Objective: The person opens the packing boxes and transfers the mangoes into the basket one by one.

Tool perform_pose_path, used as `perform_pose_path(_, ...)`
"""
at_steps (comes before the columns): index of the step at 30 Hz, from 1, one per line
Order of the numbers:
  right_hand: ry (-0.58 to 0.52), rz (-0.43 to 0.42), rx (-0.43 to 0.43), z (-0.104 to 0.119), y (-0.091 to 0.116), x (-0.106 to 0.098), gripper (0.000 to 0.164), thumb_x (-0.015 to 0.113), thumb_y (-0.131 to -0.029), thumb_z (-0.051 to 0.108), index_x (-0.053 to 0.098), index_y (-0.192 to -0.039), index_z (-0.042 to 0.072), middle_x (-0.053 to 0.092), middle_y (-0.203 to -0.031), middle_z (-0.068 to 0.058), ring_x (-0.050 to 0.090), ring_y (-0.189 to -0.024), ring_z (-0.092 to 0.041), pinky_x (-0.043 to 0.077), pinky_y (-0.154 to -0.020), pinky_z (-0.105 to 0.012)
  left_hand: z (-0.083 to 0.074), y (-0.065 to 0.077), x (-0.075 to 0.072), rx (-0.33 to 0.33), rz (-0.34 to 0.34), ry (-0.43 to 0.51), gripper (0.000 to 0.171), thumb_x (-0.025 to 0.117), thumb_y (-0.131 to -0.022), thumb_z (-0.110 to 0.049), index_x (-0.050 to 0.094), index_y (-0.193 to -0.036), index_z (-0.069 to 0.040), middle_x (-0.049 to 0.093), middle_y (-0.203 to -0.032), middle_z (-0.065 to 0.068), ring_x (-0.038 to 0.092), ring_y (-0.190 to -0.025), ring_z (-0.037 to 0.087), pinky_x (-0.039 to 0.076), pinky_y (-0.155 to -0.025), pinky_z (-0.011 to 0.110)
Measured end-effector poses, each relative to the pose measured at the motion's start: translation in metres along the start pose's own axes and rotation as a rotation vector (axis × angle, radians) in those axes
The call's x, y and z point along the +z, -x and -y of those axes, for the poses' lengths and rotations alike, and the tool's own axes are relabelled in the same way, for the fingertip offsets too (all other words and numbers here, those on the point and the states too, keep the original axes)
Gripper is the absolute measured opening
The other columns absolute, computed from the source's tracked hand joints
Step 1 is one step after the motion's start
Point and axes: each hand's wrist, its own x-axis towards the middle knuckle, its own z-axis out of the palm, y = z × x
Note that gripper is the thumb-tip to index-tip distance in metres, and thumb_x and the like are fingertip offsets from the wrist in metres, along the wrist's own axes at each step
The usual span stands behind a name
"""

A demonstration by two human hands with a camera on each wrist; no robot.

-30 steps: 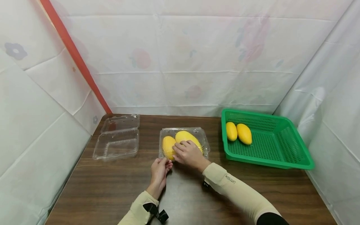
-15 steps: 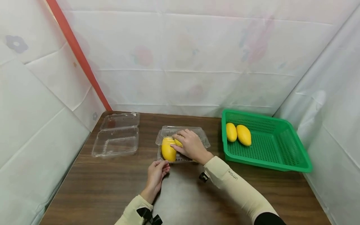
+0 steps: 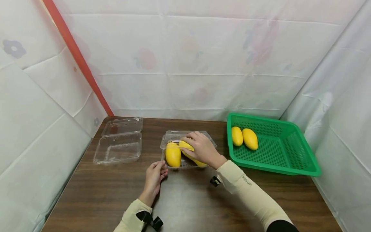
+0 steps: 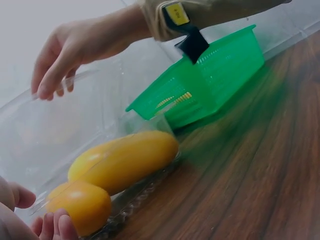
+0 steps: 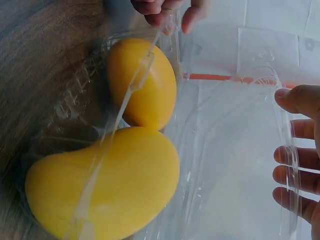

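In the head view, a clear plastic clamshell box (image 3: pixel 185 167) lies at the table's middle with two yellow mangoes inside, the left mango (image 3: pixel 173 156) and a longer right mango (image 4: pixel 130 160). My left hand (image 3: pixel 153 180) pinches the box's near left corner between thumb and fingers. With my right hand (image 3: pixel 204 149) I hold the edge of the hinged lid (image 5: pixel 220 150), thumb on one face and fingertips on the other. That lid stands raised over the mangoes. In the head view my right hand covers part of the longer mango.
To the right stands a green plastic basket (image 3: pixel 278 169) with two more mangoes (image 3: pixel 250 139) at its left end. A second clear clamshell (image 3: pixel 123 148) lies unfolded at the back left of the wooden table (image 3: pixel 116 199). White sheeting (image 3: pixel 203 64) hangs behind and at both sides.
My right hand has risen from low over the mangoes and now holds the lid edge up. The left hand has shifted slightly left, staying at the near left corner.
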Motion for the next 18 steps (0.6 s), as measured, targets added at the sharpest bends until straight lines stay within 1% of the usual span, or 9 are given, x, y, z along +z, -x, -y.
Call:
perform_pose_path(3,0.021,0.011,-0.009,-0.001,0.002,-0.003,0.033,0.075,-0.085,0.032,0.071,-0.112,0.013,0.067,-0.104,-0.004,0.061,-0.093,-0.019,0.054,-0.080,-0.033,-0.001,-0.002,-0.002,0.019,0.001,0.007,0.027,0.058,-0.097,-0.014,0.053,-0.114,0.006,0.059,-0.080,-0.003,0.061,-0.069,0.009,0.053,-0.063,0.019)
perform_pose_path(6,0.055,0.018,-0.017,-0.003,0.003,-0.007,0.033,0.074,-0.086,0.033,0.071,-0.113,0.014,0.066,-0.104,-0.003,0.060,-0.093,-0.019,0.054,-0.080,-0.033,-0.003,-0.002,-0.004,0.032,0.003,0.000,0.031,0.058,-0.097,-0.013,0.053,-0.118,0.008,0.059,-0.082,-0.003,0.061,-0.069,0.008,0.053,-0.064,0.019)
perform_pose_path(9,0.072,0.012,-0.022,-0.007,0.004,-0.010,0.032,0.073,-0.087,0.034,0.071,-0.112,0.014,0.066,-0.103,-0.004,0.060,-0.092,-0.019,0.053,-0.079,-0.032,-0.003,-0.003,-0.004,0.037,-0.002,-0.015,0.031,0.058,-0.096,-0.010,0.052,-0.120,0.009,0.061,-0.084,-0.001,0.062,-0.068,0.007,0.053,-0.064,0.018)
perform_pose_path(13,0.065,-0.013,-0.020,-0.013,0.002,-0.013,0.030,0.074,-0.086,0.031,0.072,-0.110,0.012,0.065,-0.101,-0.005,0.059,-0.089,-0.019,0.053,-0.077,-0.031,-0.004,-0.003,-0.004,0.044,-0.002,-0.021,0.029,0.059,-0.095,-0.007,0.053,-0.118,0.010,0.062,-0.081,-0.001,0.062,-0.066,0.007,0.053,-0.062,0.018)
perform_pose_path(18,0.046,-0.046,-0.015,-0.022,-0.001,-0.016,0.026,0.073,-0.088,0.029,0.071,-0.108,0.012,0.065,-0.097,-0.005,0.057,-0.084,-0.019,0.050,-0.072,-0.030,-0.007,-0.001,-0.006,0.045,0.016,-0.026,0.028,0.060,-0.094,-0.007,0.054,-0.116,0.010,0.062,-0.080,-0.001,0.061,-0.065,0.007,0.053,-0.061,0.017)
